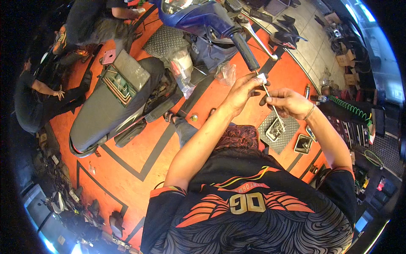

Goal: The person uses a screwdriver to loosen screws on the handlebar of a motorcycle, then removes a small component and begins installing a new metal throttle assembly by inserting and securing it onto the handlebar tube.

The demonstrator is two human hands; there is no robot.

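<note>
My left hand (242, 95) is closed with its fingertips around a small white piece (262, 78), just below the end of a black handlebar grip (245, 51). A thin, pale metal rod (275, 109) runs from beside that piece down toward the lower right. My right hand (291, 103) pinches the rod partway along, thumb against fingers. What the rod is exactly, and whether it joins the white piece, I cannot tell. Beyond my hands stands a blue scooter (198, 19) with its brake lever (258, 38) and grip pointing toward me.
A tray of small parts (275, 130) sits on a metal tread plate (284, 142), beside another small tray (303, 144). On the left is a scooter seat (103, 99) carrying an open case of hex keys (120, 84). Two other people (38, 93) work at the far left.
</note>
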